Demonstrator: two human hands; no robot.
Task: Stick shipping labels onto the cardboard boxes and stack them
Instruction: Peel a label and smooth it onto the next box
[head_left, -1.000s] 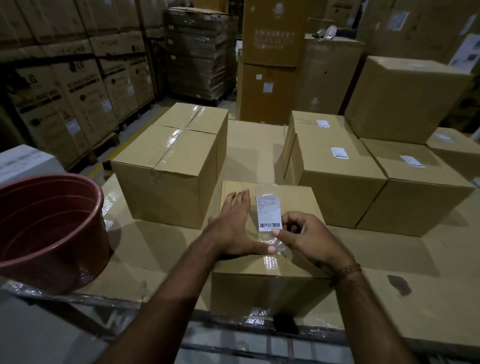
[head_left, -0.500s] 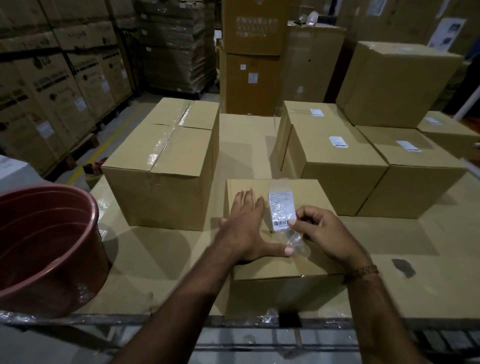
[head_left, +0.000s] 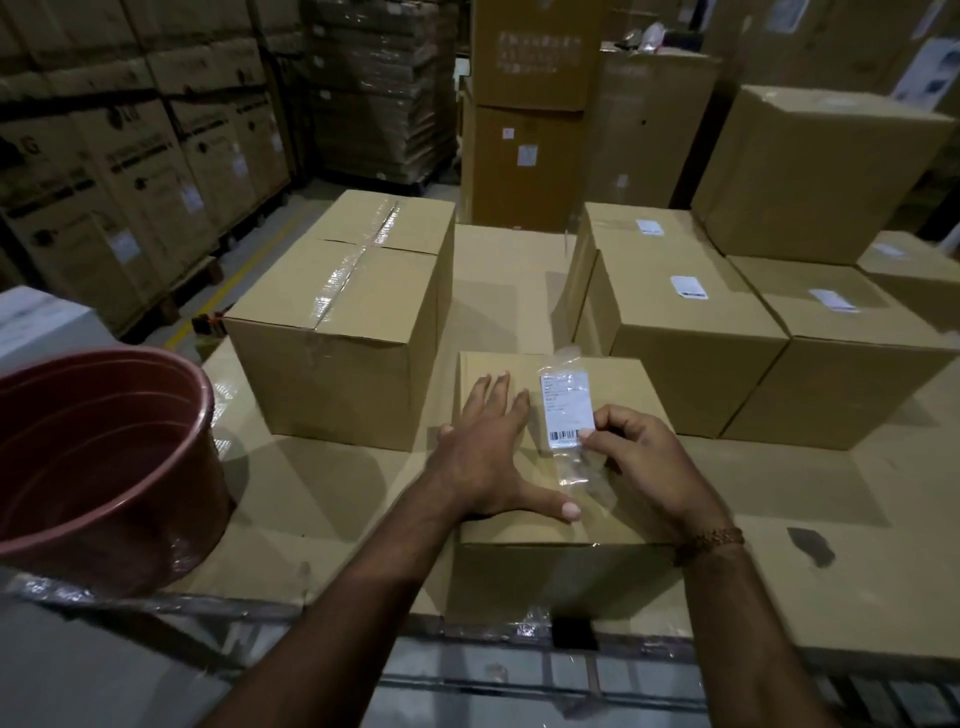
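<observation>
A small cardboard box (head_left: 639, 387) lies at the near edge of the table. My left hand (head_left: 485, 457) rests flat on its top with fingers spread and the thumb stretched to the right. My right hand (head_left: 641, 460) pinches the lower right corner of a white shipping label (head_left: 566, 408) on clear tape, which lies over the box's top. Behind on the right stand three labelled boxes (head_left: 691, 312), (head_left: 841, 332), (head_left: 634, 228). A larger taped box (head_left: 343, 322) without a visible label stands at the left.
A reddish plastic tub (head_left: 98, 462) sits at the table's left edge. A big box (head_left: 821, 171) is stacked at the back right. Pallets of stacked cartons (head_left: 130, 171) line the aisle at the left and back. The cardboard-covered table (head_left: 311, 499) has bare room between the boxes.
The label has shifted slightly right and up over the box top with my right hand. My left hand stays flat on the box. The camera has tilted a little.
</observation>
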